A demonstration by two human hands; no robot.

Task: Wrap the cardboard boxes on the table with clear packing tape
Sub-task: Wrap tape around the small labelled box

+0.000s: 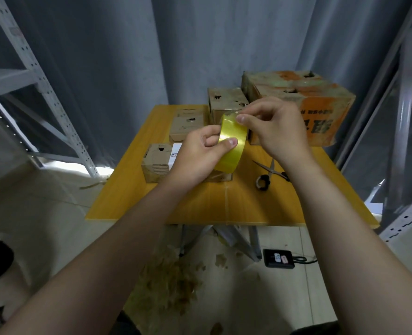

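As left hand (197, 155) and right hand (275, 126) grip tape (231, 131), boxes (156, 163) sit on yellow table (200, 204).

The tape roll (231, 143) is glossy, see-through yellow. The counter (200, 204) is orange-yellow with a faint straight wood grain. At its 1 o'clock, the large box (321, 112) is weathered brown, patchy orange on top, with an orange side printed in black characters. The small box (155, 163) at 9 o'clock is plain brown, and its white label (174, 160) carries a black code square. At 3 o'clock, the scissors (270, 171) have silvery blades and black handles. At 12 o'clock, the curtain (103, 56) is blue-grey.
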